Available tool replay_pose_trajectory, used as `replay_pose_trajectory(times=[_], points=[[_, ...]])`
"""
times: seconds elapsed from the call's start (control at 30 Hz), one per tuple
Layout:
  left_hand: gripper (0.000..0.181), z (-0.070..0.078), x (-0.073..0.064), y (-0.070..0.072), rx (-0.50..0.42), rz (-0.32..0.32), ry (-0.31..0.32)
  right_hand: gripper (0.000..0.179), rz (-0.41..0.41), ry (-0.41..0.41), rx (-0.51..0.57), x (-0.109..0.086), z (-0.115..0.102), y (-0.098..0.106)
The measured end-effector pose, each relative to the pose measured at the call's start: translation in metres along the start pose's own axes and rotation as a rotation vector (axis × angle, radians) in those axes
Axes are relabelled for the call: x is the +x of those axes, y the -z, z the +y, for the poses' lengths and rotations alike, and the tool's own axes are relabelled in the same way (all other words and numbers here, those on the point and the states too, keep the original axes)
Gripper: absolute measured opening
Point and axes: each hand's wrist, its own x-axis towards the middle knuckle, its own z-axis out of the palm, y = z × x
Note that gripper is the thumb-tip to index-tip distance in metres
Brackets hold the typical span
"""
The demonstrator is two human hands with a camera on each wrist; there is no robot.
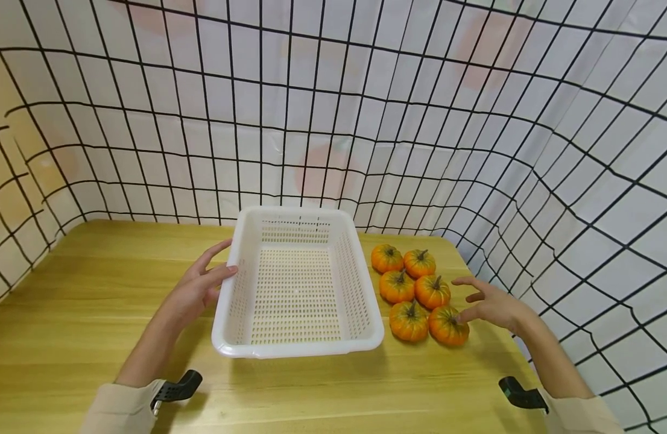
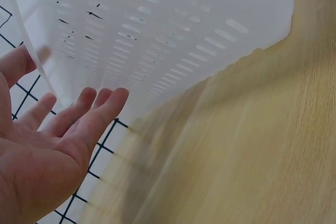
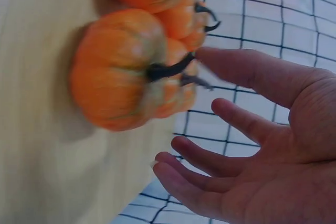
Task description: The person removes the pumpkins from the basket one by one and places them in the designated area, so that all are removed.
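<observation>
Wooden table (image 1: 94, 337) fills the lower frame, backed by a black wire grid (image 1: 474, 120). At centre sits a white perforated basket (image 1: 298, 283). Lower left, the left hand (image 1: 200, 283) rests flat on the basket's side — fingers straight, grasping nothing. Six small orange pumpkins (image 1: 415, 286) cluster right of centre; the right hand (image 1: 493, 304) hovers spread and relaxed, thumb at the nearest pumpkin (image 1: 448, 325).

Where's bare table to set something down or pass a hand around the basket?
Free: the table left of the white basket, beyond the left hand, and the front strip between basket and table edge. The basket's inside is empty too. Crowded: right of the basket, six pumpkins sit packed close, the right hand beside them; only a narrow gap separates basket and pumpkins.
</observation>
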Motion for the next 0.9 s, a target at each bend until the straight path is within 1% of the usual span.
replay_pose_trajectory(times=[0.2,0.33,0.5,0.63,0.73,0.9], points=[[0.068,0.001,0.001,0.002,-0.004,-0.029,-0.008,0.089,0.018,0.034,-0.039,0.005,-0.021,0.003],[0.068,0.002,0.002,0.005,0.006,-0.048,-0.005,0.086,0.038,0.053,-0.073,0.012,-0.036,-0.002],[0.069,0.006,0.004,0.007,0.046,-0.053,0.008,0.078,0.099,0.085,-0.143,0.023,-0.055,-0.014],[0.070,0.009,0.004,0.007,0.066,-0.051,0.026,0.071,0.135,0.115,-0.147,0.033,-0.070,-0.023],[0.070,0.010,0.005,0.009,0.089,-0.062,0.034,0.067,0.179,0.136,-0.150,0.042,-0.077,-0.032],[0.071,0.012,0.005,0.013,0.132,-0.072,0.048,0.063,0.272,0.164,-0.148,0.055,-0.085,-0.055]])
